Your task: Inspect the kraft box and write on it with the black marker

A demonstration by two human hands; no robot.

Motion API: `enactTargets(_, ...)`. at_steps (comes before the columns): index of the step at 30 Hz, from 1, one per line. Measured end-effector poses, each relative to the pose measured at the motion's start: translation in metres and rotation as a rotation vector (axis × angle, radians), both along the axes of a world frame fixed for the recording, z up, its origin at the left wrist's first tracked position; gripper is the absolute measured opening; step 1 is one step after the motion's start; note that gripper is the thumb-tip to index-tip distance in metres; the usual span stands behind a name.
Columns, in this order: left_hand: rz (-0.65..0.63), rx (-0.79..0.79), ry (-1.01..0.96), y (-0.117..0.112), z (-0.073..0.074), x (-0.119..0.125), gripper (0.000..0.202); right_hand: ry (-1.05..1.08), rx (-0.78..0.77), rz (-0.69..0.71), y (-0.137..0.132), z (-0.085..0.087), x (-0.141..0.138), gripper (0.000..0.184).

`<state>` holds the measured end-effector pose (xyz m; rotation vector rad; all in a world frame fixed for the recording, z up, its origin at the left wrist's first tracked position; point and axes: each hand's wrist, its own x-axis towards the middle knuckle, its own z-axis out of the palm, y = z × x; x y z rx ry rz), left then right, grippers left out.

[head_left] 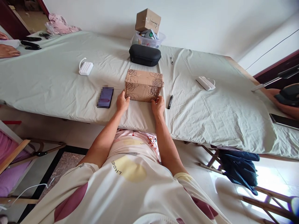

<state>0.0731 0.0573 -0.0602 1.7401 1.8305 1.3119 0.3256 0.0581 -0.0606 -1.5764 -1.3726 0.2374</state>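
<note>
a phone (107,98) lay near the left hand (122,102), which held the near left corner of a scribbled cardboard box (143,85) on the cloth-covered table (198,115). the right hand (158,106) gripped its near right corner, beside a black marker (170,102).

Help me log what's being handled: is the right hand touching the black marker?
Apart. The head view shows a strip of pale cloth between the right hand and the black marker.

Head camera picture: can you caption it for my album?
Left grip and right grip hold a scribbled-on cardboard box, a black marker nearby on the cloth.
</note>
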Motion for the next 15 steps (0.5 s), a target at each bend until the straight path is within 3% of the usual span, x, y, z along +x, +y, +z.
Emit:
enactTargets(5, 0.025, 0.191, -0.077, 0.004, -0.009, -0.001, 0.066, 0.059, 0.134, -0.017, -0.003, 0.007, -0.005, 0.032)
enactTargets(9, 0.008, 0.344, -0.106, -0.001, -0.005, 0.002, 0.09, 0.105, 0.31, -0.017, -0.008, 0.015, -0.007, 0.034)
enactTargets(15, -0.014, 0.421, -0.146, -0.015, 0.011, 0.006, 0.081, 0.156, 0.421, -0.024, -0.011, 0.019, -0.007, 0.033)
